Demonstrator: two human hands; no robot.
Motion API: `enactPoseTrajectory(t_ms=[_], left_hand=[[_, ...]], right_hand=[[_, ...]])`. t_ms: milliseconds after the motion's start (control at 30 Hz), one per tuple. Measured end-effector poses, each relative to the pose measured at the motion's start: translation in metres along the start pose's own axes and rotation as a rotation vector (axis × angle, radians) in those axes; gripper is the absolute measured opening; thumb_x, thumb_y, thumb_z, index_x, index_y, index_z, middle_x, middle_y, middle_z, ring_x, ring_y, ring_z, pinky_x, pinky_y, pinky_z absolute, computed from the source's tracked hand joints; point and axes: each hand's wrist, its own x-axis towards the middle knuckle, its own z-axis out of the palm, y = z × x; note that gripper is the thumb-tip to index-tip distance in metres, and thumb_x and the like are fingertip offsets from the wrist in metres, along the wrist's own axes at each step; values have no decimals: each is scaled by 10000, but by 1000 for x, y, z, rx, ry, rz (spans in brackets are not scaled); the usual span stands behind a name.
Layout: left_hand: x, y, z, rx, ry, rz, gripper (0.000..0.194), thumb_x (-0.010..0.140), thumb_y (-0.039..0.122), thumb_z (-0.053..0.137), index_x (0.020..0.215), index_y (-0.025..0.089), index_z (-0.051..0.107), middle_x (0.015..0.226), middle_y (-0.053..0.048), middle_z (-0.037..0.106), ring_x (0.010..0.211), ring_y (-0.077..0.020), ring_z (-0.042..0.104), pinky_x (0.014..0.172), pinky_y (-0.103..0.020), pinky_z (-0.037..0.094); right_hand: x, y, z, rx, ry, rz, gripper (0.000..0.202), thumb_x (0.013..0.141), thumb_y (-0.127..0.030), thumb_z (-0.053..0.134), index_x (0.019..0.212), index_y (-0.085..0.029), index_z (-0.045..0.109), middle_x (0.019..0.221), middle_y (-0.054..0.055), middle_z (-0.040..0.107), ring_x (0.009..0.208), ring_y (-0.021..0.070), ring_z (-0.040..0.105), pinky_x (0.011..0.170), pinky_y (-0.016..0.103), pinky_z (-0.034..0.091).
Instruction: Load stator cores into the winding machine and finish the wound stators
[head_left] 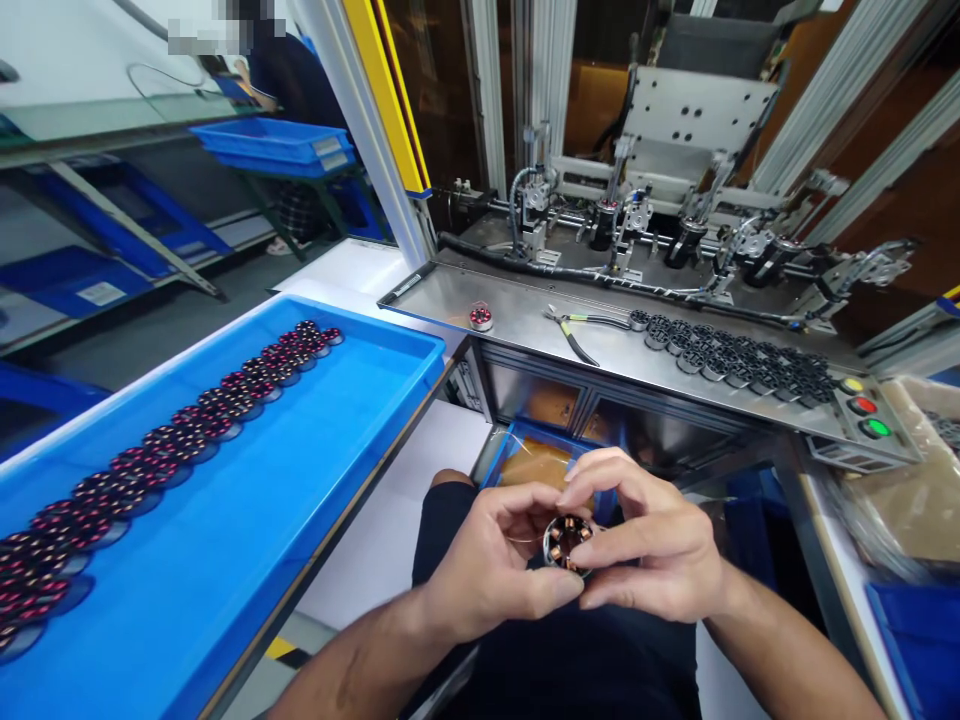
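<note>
Above my lap I hold a round motor stator [568,540] with copper windings inside a dark ring. My left hand [499,560] grips it from the left, thumb along its lower edge. From the right, my right hand [656,545] has its fingers on the same stator, a fingertip near the windings. A thin loose wire [525,540] shows by the left fingers. On the metal bench ahead, a wound stator [481,317] stands alone, with wire ends sticking up. To its right lie wire cutters [576,328] with their handles spread.
Left is a blue tray [300,480] with rows of wound stators [187,430]. Several dark stator cores [735,360] stand on the bench by a button box [866,415]. A winding machine [652,220] rises behind. A person [292,80] sits at far left.
</note>
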Motion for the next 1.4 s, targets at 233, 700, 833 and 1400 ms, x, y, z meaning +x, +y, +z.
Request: enactPoseTrajectory(t_ms=[233,700,833,1400], left_hand=[[4,1,2,-107,-45,-39,374,661,206,886,1015,212,767,920,-40,781,797,-112,721,744,-159,561],[3,-18,14,400,208,680,500,688,34,828,1121,242,686,1085,-63,702,1018,-177,694,774,-220,597],[2,-18,12,266,156,494,584,690,167,878,1206,289,632,1204,-59,667,1042,-168,683,846,-227,577],[8,-16,-5,-86,-183,102,283,929,325,646,1205,264,646,1055,-73,675,825,-173,721,683,-265,565]], right_hand=[[-16,-15,7,-469,127,-124,101,906,-107,663,976,-165,706,1064,81,673,1005,187,618,828,391,568],[-27,-20,56,-322,586,215,195,867,-4,575,932,-172,650,798,30,628,723,138,615,628,281,540],[-27,-14,53,-339,574,187,174,870,-27,563,923,-179,629,777,29,625,707,142,614,610,273,532],[-24,-20,21,-505,392,178,181,862,3,583,896,-169,632,740,27,633,676,130,608,609,252,517]])
